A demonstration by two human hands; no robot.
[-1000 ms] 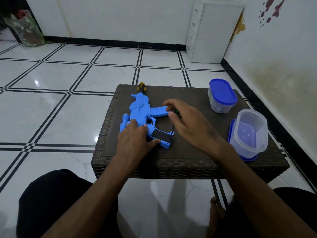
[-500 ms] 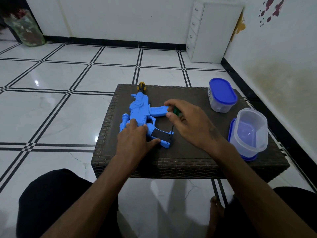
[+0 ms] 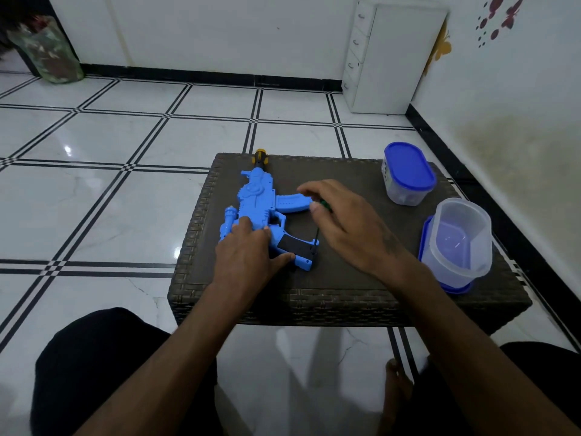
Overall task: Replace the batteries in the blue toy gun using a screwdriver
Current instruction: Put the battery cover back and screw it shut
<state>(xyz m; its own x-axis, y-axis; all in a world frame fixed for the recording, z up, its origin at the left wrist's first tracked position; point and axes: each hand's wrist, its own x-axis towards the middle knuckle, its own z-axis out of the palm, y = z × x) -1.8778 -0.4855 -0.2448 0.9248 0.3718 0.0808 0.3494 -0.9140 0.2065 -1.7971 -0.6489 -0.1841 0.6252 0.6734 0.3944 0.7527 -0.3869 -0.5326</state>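
Note:
The blue toy gun (image 3: 256,202) lies flat on the dark wicker table (image 3: 345,287), barrel pointing away from me, with a yellow-and-black tip (image 3: 260,157) at the far end. My left hand (image 3: 248,259) presses down on the gun's body near the grip, thumb along the handle. My right hand (image 3: 342,225) pinches a small green-handled screwdriver (image 3: 323,205) between its fingertips. Its thin dark shaft (image 3: 316,239) runs down to the black panel (image 3: 297,247) on the grip.
A closed clear tub with a blue lid (image 3: 407,177) stands at the table's far right. Nearer, an open clear tub (image 3: 459,240) rests on its blue lid. White drawers (image 3: 393,58) stand against the wall beyond. My knees flank the table.
My right hand's fingers have shifted slightly around the screwdriver handle, as in a twist. The gun and my left hand have stayed put.

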